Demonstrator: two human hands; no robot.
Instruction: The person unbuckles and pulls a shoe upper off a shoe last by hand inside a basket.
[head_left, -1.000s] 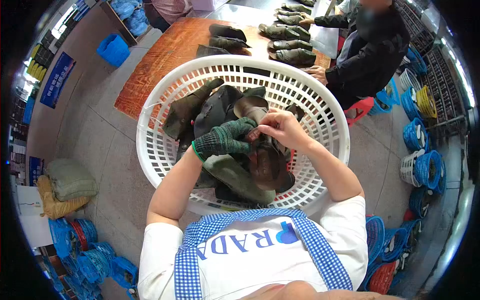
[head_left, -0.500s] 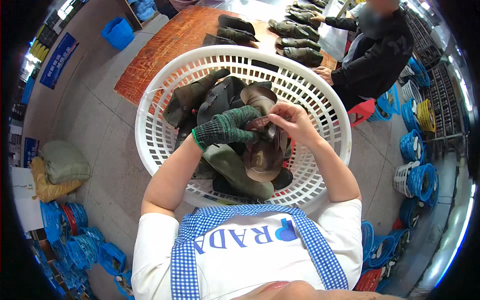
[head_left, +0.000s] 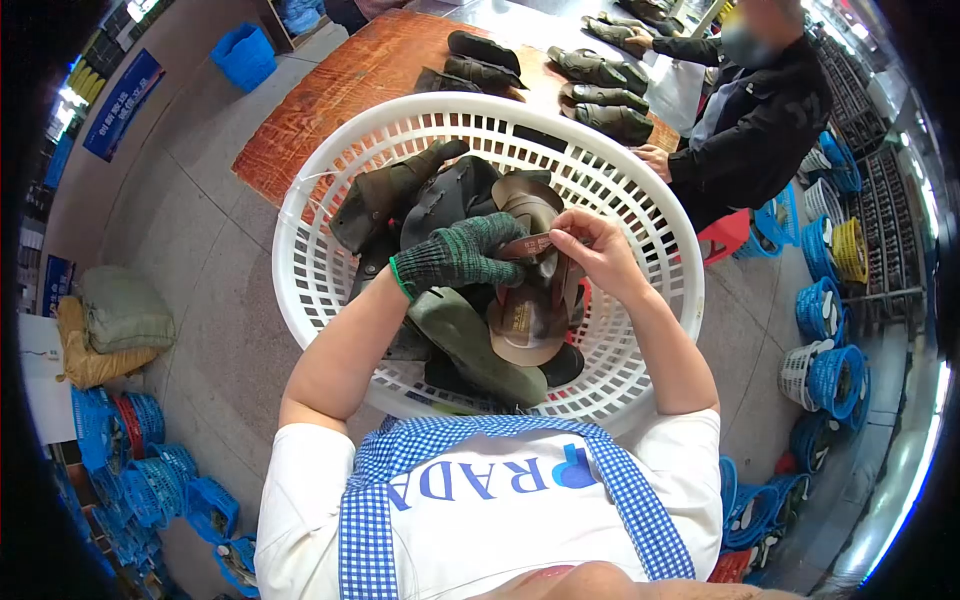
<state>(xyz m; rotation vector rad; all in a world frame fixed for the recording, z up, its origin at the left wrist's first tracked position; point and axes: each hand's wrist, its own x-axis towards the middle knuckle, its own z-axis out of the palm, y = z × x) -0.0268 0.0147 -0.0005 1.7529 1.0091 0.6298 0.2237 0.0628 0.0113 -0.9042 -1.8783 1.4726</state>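
Observation:
My left hand (head_left: 462, 256), in a dark green knitted glove, is closed on a shoe upper (head_left: 532, 318) with a brown sole-side opening and gold print inside. A small reddish-brown strap (head_left: 524, 246) with light marks on it runs between my two hands. My bare right hand (head_left: 598, 250) pinches the strap's right end between thumb and finger. Under both hands is a large white oval basket (head_left: 688, 300) holding several dark uppers. A dark green one (head_left: 470, 345) lies just below my gloved hand; a black one (head_left: 448, 200) lies above it.
Beyond the basket stands a reddish-brown table (head_left: 330, 85) with dark uppers (head_left: 484, 62) on it. A person in a black jacket (head_left: 755, 130) stands at its right, hands at the uppers. Blue baskets (head_left: 838, 380) line the right side, others (head_left: 160, 490) the lower left. Sacks (head_left: 125, 310) lie left.
The strap has come into clearer view, stretched between my hands, and my right hand has shifted slightly right. The held upper has turned so that its printed inside shows.

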